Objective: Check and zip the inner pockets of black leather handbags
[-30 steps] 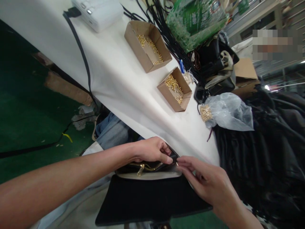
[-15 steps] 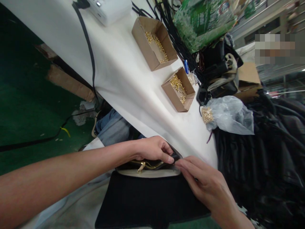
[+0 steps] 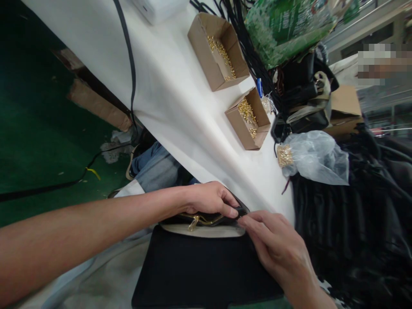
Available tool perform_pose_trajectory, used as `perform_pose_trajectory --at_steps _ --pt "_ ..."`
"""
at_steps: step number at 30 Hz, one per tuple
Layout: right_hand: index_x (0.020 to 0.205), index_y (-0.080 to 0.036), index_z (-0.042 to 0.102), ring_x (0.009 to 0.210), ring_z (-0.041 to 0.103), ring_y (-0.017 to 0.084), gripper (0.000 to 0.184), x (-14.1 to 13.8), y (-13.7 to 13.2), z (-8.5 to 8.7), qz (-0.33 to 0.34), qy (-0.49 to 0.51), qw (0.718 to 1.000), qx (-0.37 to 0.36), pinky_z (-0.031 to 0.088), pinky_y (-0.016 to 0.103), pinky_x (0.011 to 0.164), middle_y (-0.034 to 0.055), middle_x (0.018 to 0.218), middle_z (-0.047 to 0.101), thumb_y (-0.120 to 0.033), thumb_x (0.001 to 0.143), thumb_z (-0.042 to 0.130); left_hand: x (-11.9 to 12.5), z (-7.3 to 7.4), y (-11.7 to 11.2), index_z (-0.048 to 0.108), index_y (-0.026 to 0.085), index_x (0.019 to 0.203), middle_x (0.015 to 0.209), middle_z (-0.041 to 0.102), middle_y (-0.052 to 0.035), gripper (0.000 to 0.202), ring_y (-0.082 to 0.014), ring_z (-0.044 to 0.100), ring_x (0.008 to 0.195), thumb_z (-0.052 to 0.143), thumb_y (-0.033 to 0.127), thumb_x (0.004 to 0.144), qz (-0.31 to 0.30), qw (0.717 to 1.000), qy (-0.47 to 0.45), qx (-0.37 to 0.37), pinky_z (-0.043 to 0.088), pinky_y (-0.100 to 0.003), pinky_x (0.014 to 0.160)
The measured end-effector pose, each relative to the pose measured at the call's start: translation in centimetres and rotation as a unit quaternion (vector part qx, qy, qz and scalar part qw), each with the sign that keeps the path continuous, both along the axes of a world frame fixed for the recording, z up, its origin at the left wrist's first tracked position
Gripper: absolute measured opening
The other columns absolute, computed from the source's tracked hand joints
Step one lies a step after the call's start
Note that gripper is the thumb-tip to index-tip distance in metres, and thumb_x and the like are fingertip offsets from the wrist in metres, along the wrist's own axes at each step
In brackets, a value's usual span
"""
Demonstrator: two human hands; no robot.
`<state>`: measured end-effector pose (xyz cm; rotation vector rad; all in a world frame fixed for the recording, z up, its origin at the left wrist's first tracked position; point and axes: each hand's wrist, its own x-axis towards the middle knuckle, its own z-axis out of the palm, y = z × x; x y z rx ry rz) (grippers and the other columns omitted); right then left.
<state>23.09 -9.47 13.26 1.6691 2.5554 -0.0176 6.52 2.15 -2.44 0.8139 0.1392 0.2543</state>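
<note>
The black bag (image 3: 206,231) sits at the near side of the scene, just off the near edge of the white-covered table (image 3: 180,98), with its flap (image 3: 206,270) thrown open toward the near side. At the right end of its mouth, the left hand (image 3: 217,199) grips the black edge, thumb on top and fingers curled behind, while the right hand (image 3: 278,246) pinches at the same corner; whether a small piece lies between its tips is hidden. For good work here, I judge, the left hand should brace the corner firmly and flat, the right should work with light fingertip pressure, and the loose zip (image 3: 210,222) should be kept away from the pinch so no tape gets caught. The bag looks smooth and dark, its flap broad and matt, with a pale strip along the mouth and 1 gold-coloured zip pull (image 3: 193,223) hanging left of the hands. Farther out on the table are 2 cardboard boxes, the nearer box (image 3: 243,128) and the farther box (image 3: 202,58), holding small gold-coloured pieces. To their right lies a clear plastic bag (image 3: 317,156), with dark material (image 3: 337,223) heaped on its near side.
</note>
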Motion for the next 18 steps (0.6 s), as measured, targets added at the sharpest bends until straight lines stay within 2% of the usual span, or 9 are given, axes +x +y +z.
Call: perform_pose_trajectory --at_steps 3,7,13,18 --pt "0.108 -0.027 0.077 0.09 0.069 0.02 0.021 -0.2 -0.1 -0.4 -0.015 0.014 1.0 0.023 0.055 0.032 0.078 0.0065 0.107 0.071 -0.014 0.107 0.06 0.1 -0.1 -0.1 0.085 0.016 0.1 0.088 0.078 -0.0014 0.023 -0.0156 0.064 0.078 0.085 0.029 0.081 -0.001 1.0 -0.003 0.001 0.05 -0.028 0.079" --pt "0.113 -0.025 0.075 0.093 0.074 0.019 0.021 -0.2 -0.5 -0.9 -0.039 0.086 0.996 0.001 0.059 0.031 0.081 0.0066 0.106 0.072 -0.01 0.106 0.061 0.2 -0.2 -0.3 0.086 0.016 0.101 0.093 0.08 -0.0025 0.024 -0.0164 0.065 0.081 0.084 0.029 0.081 -0.011 1.0 -0.015 -0.003 0.051 -0.03 0.083" --pt "0.121 -0.026 0.077 0.097 0.078 0.021 0.032 0.6 -0.8 -0.5 0.026 0.062 0.997 0.033 0.062 0.036 0.09 0.0058 0.112 0.081 -0.003 0.1 0.068 0.1 -0.3 -0.3 0.086 0.016 0.1 0.089 0.079 -0.0014 0.02 -0.0155 0.065 0.08 0.083 0.028 0.084 -0.019 1.0 -0.02 -0.011 0.05 -0.029 0.083" --pt "0.133 -0.022 0.072 0.104 0.076 0.024 0.042 1.4 -0.7 -0.2 0.08 0.015 0.996 0.025 0.06 0.04 0.092 0.0108 0.119 0.08 0.003 0.1 0.065 0.1 -0.3 -0.3 0.084 0.016 0.097 0.088 0.078 -0.0016 0.019 -0.0155 0.063 0.078 0.083 0.029 0.083 -0.018 0.999 -0.019 -0.021 0.049 -0.029 0.081"
